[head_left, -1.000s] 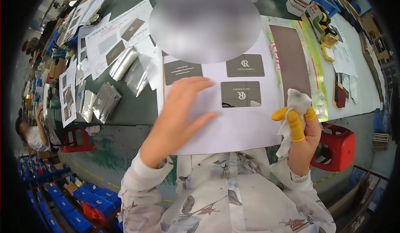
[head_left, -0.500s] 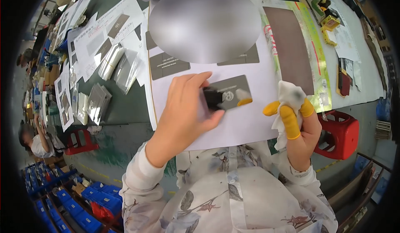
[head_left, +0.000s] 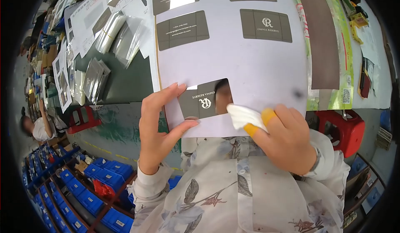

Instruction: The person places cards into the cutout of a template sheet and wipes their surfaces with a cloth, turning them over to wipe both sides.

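Note:
A shiny dark card [head_left: 200,102] with a white logo, upside down to me, is near the front edge of the white sheet [head_left: 266,72]. My left hand [head_left: 160,124] grips its left end between thumb and fingers. Pinched in my right hand [head_left: 283,135], which wears yellow finger covers, a white cloth [head_left: 246,117] touches or nearly touches the card's right end. Farther back on the sheet lie a card with white text [head_left: 182,30], a logo card [head_left: 266,26] and others at the top.
Left of the sheet are printed papers [head_left: 89,22] and clear plastic sleeves [head_left: 127,41]. A brown strip [head_left: 318,37] is on the right. Red stools [head_left: 343,129] and blue bins [head_left: 89,201] stand below table level. Another person [head_left: 41,126] is at far left.
The front card has moved left and toward me, now in my left hand's grip. My right hand has swung left with the cloth to the card. The view has shifted, showing more cards.

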`<action>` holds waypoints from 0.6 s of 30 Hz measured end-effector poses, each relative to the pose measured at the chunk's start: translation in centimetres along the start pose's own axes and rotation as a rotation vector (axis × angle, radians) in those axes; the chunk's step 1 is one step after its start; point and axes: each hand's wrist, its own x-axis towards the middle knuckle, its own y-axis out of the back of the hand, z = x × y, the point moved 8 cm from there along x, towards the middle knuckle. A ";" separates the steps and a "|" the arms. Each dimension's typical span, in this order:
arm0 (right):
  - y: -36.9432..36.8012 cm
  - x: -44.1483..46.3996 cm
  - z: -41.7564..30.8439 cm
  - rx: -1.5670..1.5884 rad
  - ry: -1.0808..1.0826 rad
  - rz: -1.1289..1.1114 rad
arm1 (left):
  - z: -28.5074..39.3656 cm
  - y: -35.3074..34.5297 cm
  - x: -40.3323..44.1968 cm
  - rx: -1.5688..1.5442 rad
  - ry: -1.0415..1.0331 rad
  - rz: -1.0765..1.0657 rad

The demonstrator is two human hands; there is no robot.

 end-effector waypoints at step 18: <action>-1.7 2.6 0.2 -0.116 -0.028 -0.009 | 0.0 0.2 0.2 -0.045 0.014 0.019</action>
